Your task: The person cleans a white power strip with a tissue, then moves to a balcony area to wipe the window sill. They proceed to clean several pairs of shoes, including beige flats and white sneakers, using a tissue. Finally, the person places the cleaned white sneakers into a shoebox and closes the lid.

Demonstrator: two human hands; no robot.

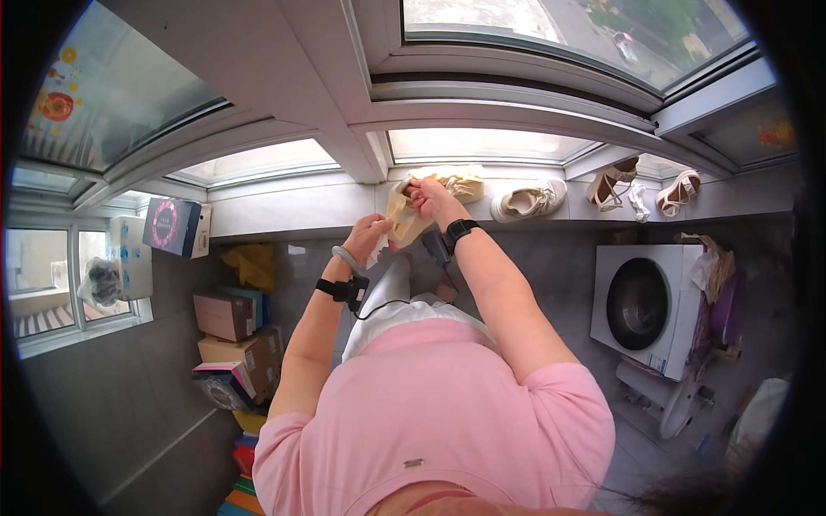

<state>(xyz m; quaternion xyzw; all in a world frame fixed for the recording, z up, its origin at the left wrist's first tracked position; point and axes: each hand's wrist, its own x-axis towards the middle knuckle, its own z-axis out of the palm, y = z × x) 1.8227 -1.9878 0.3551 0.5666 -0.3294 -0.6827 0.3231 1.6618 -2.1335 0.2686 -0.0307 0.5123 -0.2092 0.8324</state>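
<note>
A cream shoe (410, 230) is held in front of the windowsill, its opening toward me. My right hand (428, 199) is closed on the upper part of it, fingers bent at its edge. My left hand (370, 236) is closed at the shoe's left side, pinching a crumpled white piece (379, 251) that looks like tissue or thin paper. Right behind my right hand, a cream lace-up shoe (465, 184) rests on the sill. Farther right stands a pale lace-up sneaker (528, 200). My fingers partly hide the held shoe.
Along the sill (292, 210) to the right are brown strappy shoes (610, 189), a crumpled white piece (638, 203) and another brown shoe (680, 193). A front-loading washing machine (602, 284) stands at right. Stacked boxes (237, 357) line the left; a dark box (172, 227) sits above.
</note>
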